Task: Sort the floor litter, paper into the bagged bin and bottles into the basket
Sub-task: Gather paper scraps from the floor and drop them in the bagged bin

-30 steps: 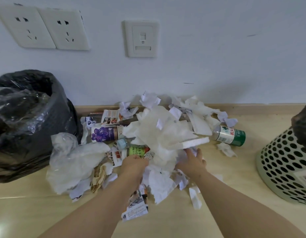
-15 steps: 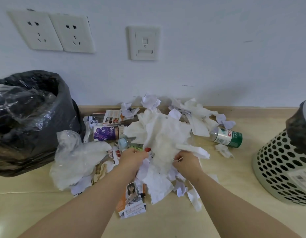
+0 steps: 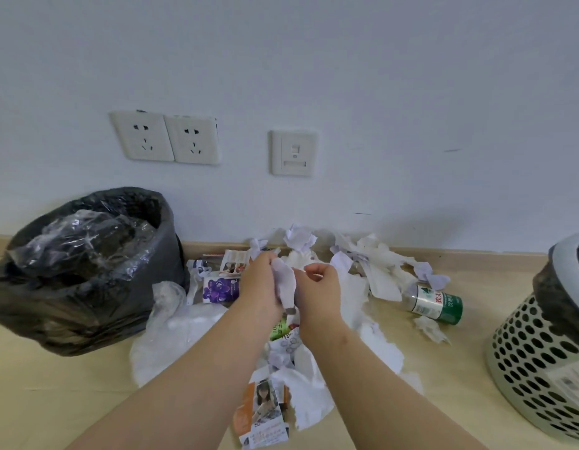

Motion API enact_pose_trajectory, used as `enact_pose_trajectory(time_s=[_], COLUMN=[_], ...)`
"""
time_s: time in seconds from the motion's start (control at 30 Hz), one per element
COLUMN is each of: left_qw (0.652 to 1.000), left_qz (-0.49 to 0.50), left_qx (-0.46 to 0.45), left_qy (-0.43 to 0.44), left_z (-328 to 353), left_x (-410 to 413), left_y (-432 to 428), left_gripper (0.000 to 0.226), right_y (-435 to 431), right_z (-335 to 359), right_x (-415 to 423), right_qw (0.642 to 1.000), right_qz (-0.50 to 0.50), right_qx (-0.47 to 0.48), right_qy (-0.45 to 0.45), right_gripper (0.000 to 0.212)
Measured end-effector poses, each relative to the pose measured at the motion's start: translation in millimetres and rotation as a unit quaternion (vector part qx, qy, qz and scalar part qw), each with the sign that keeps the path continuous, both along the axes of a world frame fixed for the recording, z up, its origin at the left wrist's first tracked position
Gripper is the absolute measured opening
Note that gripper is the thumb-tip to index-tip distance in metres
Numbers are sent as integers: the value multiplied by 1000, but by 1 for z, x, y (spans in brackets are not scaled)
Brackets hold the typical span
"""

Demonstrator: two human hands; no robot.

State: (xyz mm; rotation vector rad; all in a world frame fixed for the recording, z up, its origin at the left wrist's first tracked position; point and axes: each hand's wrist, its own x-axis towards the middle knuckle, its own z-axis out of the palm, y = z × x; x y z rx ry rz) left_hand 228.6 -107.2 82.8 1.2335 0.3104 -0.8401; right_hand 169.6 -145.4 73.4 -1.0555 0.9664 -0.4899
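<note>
Left hand (image 3: 260, 287) is curled round a crumpled paper wad (image 3: 286, 282), up over the pile. Right hand (image 3: 320, 287) curls against it, can't tell if it's gripping. Bagged bin (image 3: 70, 303) is off to the left, so the left arm's nearer; crinkly clear plastic on top. Basket (image 3: 541, 368) on the right, inside hidden, green-label bottle (image 3: 434, 303) lying on the floor near it.

Left hand (image 3: 260, 287), right hand (image 3: 322, 290) hold crumpled paper (image 3: 286, 282) together above litter pile (image 3: 358, 289); bagged bin (image 3: 86, 287) left, basket (image 3: 534, 368) right.
</note>
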Motion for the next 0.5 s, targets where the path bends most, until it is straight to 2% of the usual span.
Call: enact_pose_trajectory(time_s=[0.13,0.23,0.4,0.5], left_qw=[995,995,991,989], left_qz=[47,35,-10,-25], left_qx=[-53,-46,-67,-79], left_qy=[75,81,119,124], left_z=[12,17,16,12], left_x=[2,1,7,13], left_y=[8,15,19,16], left_gripper=[18,35,43,49], right_y=[19,25,24,24], right_z=[3,7,17,20], right_x=[16,21,24,26], right_qw=[998,991,981,986], right_qz=[-26,-31,-59,-94], right_qx=[-58,-127,-183,-140], right_qy=[-6,25,31,-5], right_gripper=[26,23,2,25])
